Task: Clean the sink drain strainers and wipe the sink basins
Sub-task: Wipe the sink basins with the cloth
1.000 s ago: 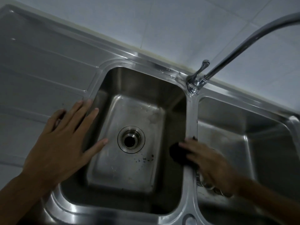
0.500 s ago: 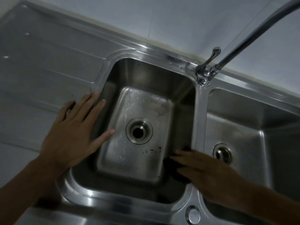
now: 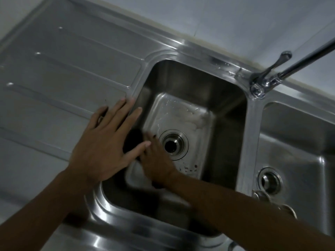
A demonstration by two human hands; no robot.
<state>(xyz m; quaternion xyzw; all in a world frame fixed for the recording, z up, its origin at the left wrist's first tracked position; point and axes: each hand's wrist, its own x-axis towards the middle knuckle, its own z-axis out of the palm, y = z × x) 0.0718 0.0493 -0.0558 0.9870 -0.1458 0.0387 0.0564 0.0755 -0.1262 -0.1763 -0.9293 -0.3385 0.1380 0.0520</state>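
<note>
A steel double sink fills the view. My left hand [image 3: 101, 147] lies flat with spread fingers on the left rim of the left basin [image 3: 192, 84]. My right hand [image 3: 157, 165] is down on that basin's floor, pressing a dark scrubbing pad [image 3: 133, 140] against the left side, just left of the open drain [image 3: 174, 144]. The pad is partly hidden under my left thumb. Soapy film covers the basin floor behind the drain. The right basin [image 3: 299, 142] has its own drain [image 3: 270, 181], and a loose metal strainer [image 3: 262, 195] lies beside it, half hidden by my right forearm.
A ribbed drainboard [image 3: 63, 73] stretches to the left of the basins. The chrome faucet [image 3: 262, 84] stands on the back rim between the basins, with its spout running up to the right. A tiled wall [image 3: 217, 19] rises behind the sink.
My right hand has swept the dark pad from the right wall of the left basin across its floor to the left side. My left hand has stayed on the rim.
</note>
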